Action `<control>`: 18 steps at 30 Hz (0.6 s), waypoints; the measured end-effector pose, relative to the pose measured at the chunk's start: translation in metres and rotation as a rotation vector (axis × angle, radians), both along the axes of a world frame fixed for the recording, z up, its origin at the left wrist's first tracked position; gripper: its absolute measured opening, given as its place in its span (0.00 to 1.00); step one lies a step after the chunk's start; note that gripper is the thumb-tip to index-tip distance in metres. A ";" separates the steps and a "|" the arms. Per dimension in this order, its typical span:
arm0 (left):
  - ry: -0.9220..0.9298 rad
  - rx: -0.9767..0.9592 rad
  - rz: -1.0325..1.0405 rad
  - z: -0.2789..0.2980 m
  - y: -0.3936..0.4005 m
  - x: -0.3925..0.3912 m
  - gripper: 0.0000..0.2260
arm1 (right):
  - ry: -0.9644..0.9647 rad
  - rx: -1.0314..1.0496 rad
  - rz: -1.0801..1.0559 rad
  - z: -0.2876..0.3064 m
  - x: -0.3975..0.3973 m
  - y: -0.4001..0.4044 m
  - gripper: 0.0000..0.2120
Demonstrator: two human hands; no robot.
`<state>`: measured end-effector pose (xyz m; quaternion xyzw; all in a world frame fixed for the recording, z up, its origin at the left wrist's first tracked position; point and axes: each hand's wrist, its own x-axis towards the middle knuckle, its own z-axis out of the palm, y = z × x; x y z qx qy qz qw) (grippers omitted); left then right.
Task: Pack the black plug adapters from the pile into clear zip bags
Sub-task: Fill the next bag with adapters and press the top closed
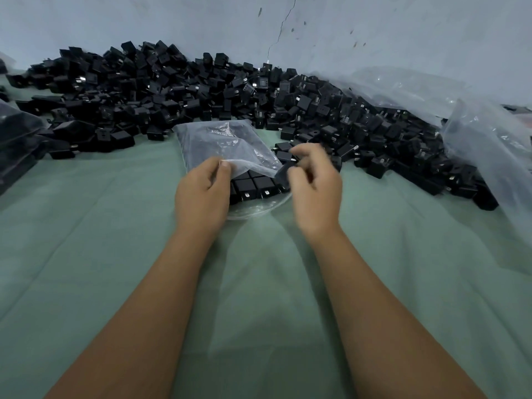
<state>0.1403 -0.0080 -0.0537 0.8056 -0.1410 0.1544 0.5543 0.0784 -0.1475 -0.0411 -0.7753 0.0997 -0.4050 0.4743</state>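
Now, head view | left hand (pixel 201 194) pinches the bag (pixel 224 145) mouth's upper film | right hand (pixel 312 182), blurred, grips a boxy black adapter (pixel 283 171) at the opening | glossy adapters rowed inside | matte pile (pixel 201 90) behind on wrinkled green cloth (pixel 259 283)

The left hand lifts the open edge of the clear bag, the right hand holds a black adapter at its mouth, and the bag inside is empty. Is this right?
Not quite: the clear plastic zip bag is not empty. The head view shows black plug adapters already lined up inside. The rest holds: the left hand lifts the edge, and the right hand holds an adapter at the mouth.
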 end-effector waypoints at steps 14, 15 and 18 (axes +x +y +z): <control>-0.053 -0.024 0.027 0.001 0.000 0.001 0.18 | 0.291 -0.274 -0.029 -0.012 0.013 0.038 0.09; -0.052 -0.028 0.022 0.001 0.000 0.001 0.18 | 0.297 -0.302 -0.053 -0.012 0.014 0.037 0.09; -0.041 -0.037 0.013 0.001 0.000 0.001 0.17 | 0.309 -0.380 -0.087 -0.011 0.012 0.035 0.09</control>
